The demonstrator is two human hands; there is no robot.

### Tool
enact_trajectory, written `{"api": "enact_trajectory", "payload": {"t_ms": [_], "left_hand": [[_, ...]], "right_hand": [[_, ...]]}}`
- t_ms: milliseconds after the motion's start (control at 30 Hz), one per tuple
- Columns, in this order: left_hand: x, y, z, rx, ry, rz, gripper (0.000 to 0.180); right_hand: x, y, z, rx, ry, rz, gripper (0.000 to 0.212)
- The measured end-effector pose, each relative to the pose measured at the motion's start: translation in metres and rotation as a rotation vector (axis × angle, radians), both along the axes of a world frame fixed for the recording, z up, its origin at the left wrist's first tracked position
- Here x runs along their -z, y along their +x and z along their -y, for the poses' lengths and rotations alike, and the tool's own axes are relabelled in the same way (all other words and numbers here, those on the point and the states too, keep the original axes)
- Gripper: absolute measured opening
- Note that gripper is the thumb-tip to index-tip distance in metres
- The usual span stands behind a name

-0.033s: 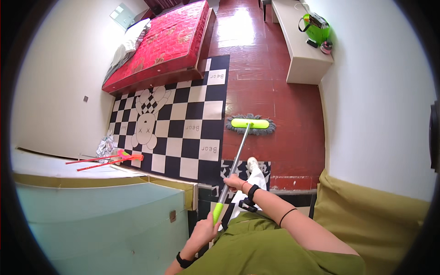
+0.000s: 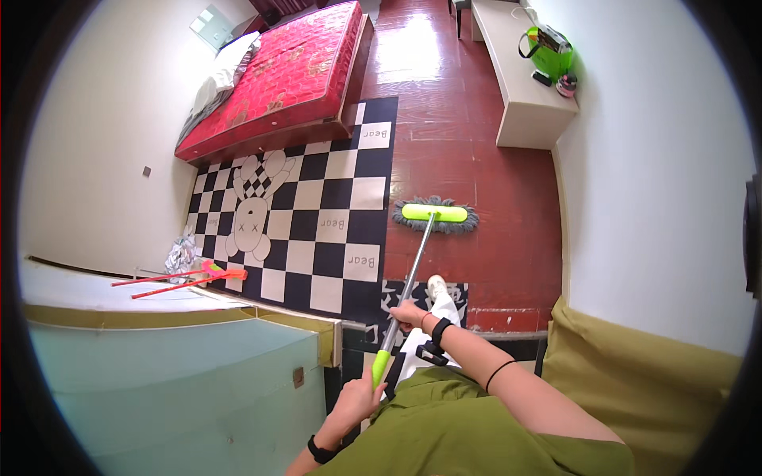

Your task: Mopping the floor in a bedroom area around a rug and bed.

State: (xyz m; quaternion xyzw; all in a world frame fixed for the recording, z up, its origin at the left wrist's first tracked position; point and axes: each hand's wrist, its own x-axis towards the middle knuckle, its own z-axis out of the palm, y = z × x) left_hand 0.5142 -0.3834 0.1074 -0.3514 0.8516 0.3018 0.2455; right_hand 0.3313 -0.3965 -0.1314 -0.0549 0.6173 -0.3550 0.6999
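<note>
A mop (image 2: 413,274) with a silver pole slants away from me across the doorway. Its flat lime-green head, fringed with grey strands, rests on the red-brown floor (image 2: 508,230) just right of the checkered rug. My left hand (image 2: 355,401) is wrapped round the green grip at the pole's near end. Farther up, my right hand (image 2: 407,313) closes round the metal pole. Both wrists carry dark bands. Below the pole, a white shoe (image 2: 436,286) stands at the edge of a small black-and-white doormat (image 2: 391,295).
Left of the mop lies a black-and-white checkered rug (image 2: 329,258), with a red mattress bed (image 2: 278,75) beyond. Red-handled tools (image 2: 186,283) and a crumpled silvery bag (image 2: 182,252) sit by the left wall. At right, a pale desk (image 2: 528,119) bears a green bag (image 2: 549,54).
</note>
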Motion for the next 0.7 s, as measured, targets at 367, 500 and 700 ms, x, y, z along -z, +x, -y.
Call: {"api": "enact_trajectory", "payload": {"t_ms": [367, 500, 700], "left_hand": [[0.061, -0.14, 0.108, -0.016, -0.063, -0.21, 0.042], [0.052, -0.148, 0.129, -0.059, -0.047, -0.125, 0.044], [-0.028, -0.07, 0.195, -0.077, -0.041, -0.143, 0.05]], "right_hand": [[-0.004, -0.159, 0.1, -0.032, 0.143, -0.493, 0.031], [-0.002, -0.175, 0.107, -0.135, 0.171, -0.389, 0.034], [-0.043, -0.102, 0.104, -0.176, 0.153, 0.153, 0.046]]}}
